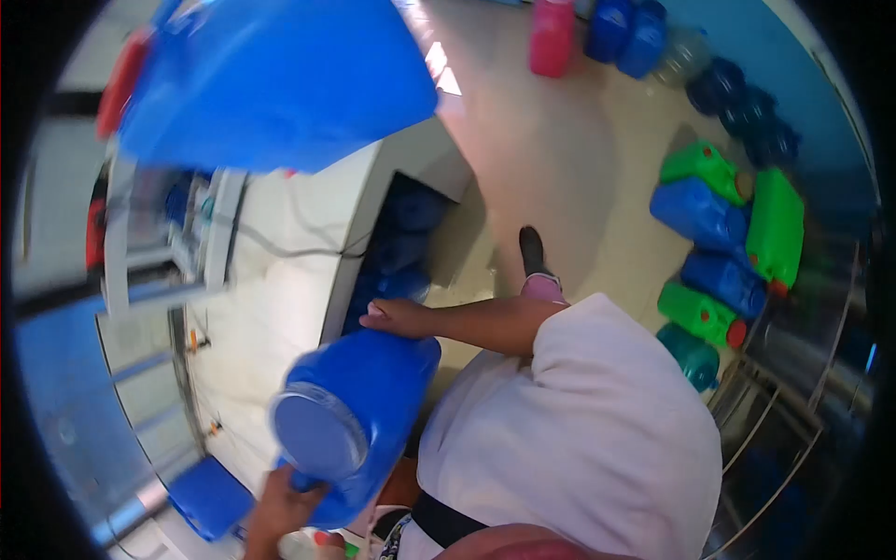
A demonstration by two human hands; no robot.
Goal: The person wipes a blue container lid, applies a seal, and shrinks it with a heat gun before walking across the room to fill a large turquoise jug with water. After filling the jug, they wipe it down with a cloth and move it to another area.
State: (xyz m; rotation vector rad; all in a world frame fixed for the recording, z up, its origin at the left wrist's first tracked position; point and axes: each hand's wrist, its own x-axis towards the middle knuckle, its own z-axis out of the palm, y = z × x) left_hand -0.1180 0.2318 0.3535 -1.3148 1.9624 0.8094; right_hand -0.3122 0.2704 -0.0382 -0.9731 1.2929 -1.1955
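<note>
A blue jug (387,392) lies tilted in front of me, its wide round lid (319,434) turned toward the camera. My left hand (289,504) is closed on the handle beside that lid. At the jug's far end, my right hand (399,319) reaches across and grips its edge; the fingers are partly hidden. Close to the camera, at the top left, looms a large blurred blue container (280,84) with a red part (126,79) at its side. What supports it is not visible.
A white counter (289,271) with a dark cable runs along the left, blue containers (401,243) stored beneath. Another blue container (210,499) sits at lower left. Green jugs (777,224) and blue jugs (700,215) stand on the floor at right, near a metal rack (775,401).
</note>
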